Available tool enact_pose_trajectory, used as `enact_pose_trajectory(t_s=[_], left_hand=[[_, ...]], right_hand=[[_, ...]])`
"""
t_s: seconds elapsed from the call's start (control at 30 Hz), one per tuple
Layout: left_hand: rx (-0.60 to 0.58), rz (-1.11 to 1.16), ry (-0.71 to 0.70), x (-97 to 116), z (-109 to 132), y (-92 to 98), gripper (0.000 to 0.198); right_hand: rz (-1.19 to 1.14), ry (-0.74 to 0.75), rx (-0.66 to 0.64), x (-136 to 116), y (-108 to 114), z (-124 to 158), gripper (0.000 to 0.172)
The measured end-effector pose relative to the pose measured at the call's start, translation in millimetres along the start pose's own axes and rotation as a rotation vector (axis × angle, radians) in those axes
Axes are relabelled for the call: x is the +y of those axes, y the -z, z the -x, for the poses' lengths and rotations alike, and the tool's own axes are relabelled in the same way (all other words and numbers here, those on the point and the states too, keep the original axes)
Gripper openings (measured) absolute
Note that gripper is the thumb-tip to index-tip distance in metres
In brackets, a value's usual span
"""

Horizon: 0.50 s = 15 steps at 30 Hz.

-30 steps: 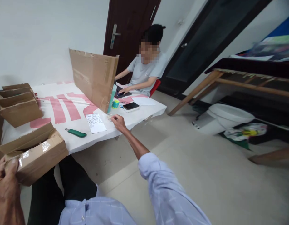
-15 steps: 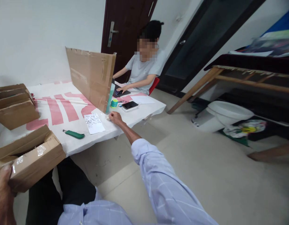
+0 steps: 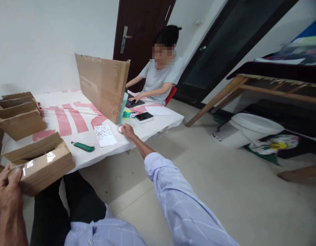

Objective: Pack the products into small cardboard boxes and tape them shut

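Observation:
My left hand [image 3: 9,187] grips the near end of an open cardboard box [image 3: 49,171], thumb on its wall. The box has shiny clear tape patches on its side and rests partly over the table's front edge, above my legs. My right hand [image 3: 128,131] reaches across to the table with fingers pinched at a small pale, shiny thing [image 3: 120,129], too small to name. Just left of that hand lies a white sheet with small printed drawings [image 3: 106,136]. A green utility knife [image 3: 83,147] lies between the sheet and the box.
An upright cardboard panel [image 3: 103,87] stands on the table [image 3: 160,122]. Beyond it a person [image 3: 158,80] types on a laptop. A phone [image 3: 144,117] and a green tape roll [image 3: 126,114] sit nearby. Several cardboard boxes [image 3: 23,124] stand left; a white bucket [image 3: 250,128] is on the floor.
My left hand has come up and slightly right, raising the near end of the cardboard box. My right hand stays almost in place at the small pale thing. The view has shifted slightly.

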<state>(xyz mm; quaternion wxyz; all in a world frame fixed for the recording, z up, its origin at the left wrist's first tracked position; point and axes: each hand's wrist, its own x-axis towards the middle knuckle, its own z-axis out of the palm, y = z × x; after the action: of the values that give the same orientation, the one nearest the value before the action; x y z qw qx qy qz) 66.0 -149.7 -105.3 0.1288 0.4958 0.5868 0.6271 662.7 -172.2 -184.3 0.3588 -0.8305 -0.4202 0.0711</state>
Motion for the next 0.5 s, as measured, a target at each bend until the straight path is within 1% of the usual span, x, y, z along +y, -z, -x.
enact_pose_trajectory(t_s=[0.07, 0.1, 0.2, 0.27, 0.33, 0.37, 0.43, 0.47, 0.5], left_hand=[[-0.004, 0.038, 0.054, 1.1, -4.8, -9.7, 0.043], [-0.007, 0.028, 0.035, 2.1, -5.3, -12.4, 0.042], [0.005, -0.055, -0.171, 3.2, -1.5, -10.1, 0.043], [0.028, -0.09, -0.296, 4.4, 3.6, -1.9, 0.045], [0.077, -0.102, -0.388, 12.1, 11.5, 9.0, 0.048], [0.124, -0.104, -0.433, 20.0, 17.4, 14.8, 0.047], [0.207, -0.105, -0.507, 44.8, 34.5, 25.6, 0.043], [0.19, -0.084, -0.514, 60.7, 45.9, 29.9, 0.037], [0.054, -0.08, -0.492, 77.6, 59.0, 33.0, 0.028]], right_hand=[[-0.02, -0.017, 0.01, -6.0, 0.3, 4.2, 0.017], [-0.032, -0.023, 0.018, -9.5, 1.1, 6.5, 0.015], [-0.083, -0.023, 0.06, -21.2, 7.5, 15.0, 0.011], [-0.127, -0.009, 0.101, -30.4, 15.5, 23.3, 0.011], [-0.178, 0.021, 0.143, -42.4, 24.4, 36.8, 0.012], [-0.204, 0.043, 0.159, -50.0, 28.3, 46.8, 0.013], [-0.262, 0.1, 0.174, -69.7, 32.9, 75.5, 0.017], [-0.302, 0.14, 0.172, -81.9, 33.4, 94.6, 0.019], [-0.351, 0.187, 0.167, -95.6, 33.0, 116.7, 0.023]])
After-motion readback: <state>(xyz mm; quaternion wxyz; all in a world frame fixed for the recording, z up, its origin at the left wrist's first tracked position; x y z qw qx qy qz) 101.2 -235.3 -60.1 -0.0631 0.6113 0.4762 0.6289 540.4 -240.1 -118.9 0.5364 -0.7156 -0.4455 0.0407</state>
